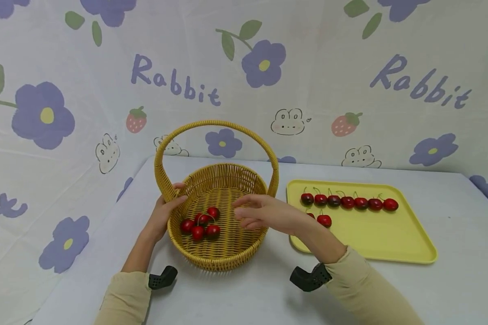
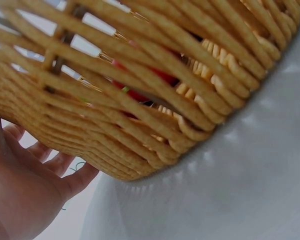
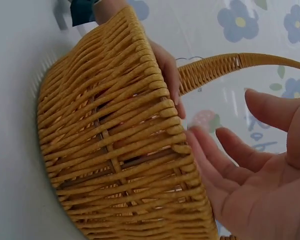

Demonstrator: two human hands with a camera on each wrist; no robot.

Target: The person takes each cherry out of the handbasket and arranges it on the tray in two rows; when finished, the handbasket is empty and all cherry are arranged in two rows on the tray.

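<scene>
On the pale grey surface point(image 1: 244, 293) we list one round yellow woven basket point(image 1: 227, 253) of five red cherries point(image 1: 200, 224), steadied at its rim by our left hand point(image 1: 164, 212), fingers curled over it, while our right hand point(image 1: 260, 212) hovers open and empty above, nine cherries point(image 1: 347, 201) on the yellow tray point(image 1: 390, 239) beside.

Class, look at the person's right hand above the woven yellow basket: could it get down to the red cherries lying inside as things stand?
Probably yes. The right hand hovers open over the woven yellow basket, whose top is uncovered, and the arched handle stands behind it. Nothing lies between it and the red cherries. The left hand holds the far rim, clear of them.
</scene>
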